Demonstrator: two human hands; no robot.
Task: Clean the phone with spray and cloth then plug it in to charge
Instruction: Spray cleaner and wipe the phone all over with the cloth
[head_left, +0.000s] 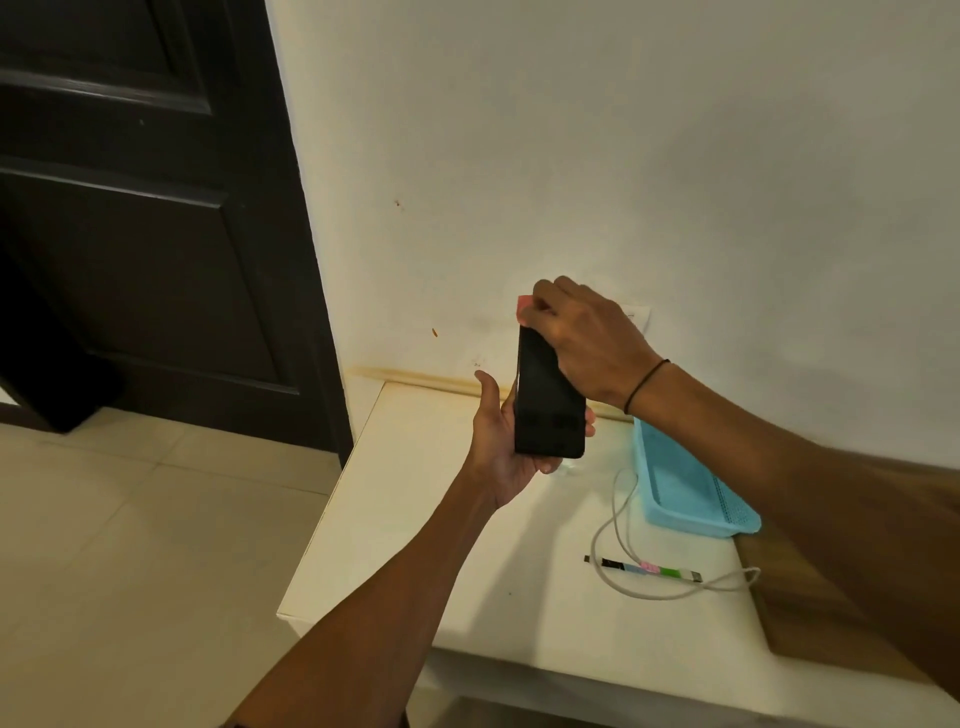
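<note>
Both hands are on the phone (549, 395), held upright above the table (415, 545). Left hand (501, 441) grips its lower end; right hand (582, 338) pinches a pink cloth (523, 306) against its top. Cable (618, 514) lies below, nearer the right hand.

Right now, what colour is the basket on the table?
Light blue: the basket shows best in the head view.

The right hand (582, 338) covers the phone's (549, 395) top and most of the pink cloth (523, 305). The cable's (618, 519) far end runs behind the phone, and the basket's (691, 499) near corner lies under the right forearm.
</note>
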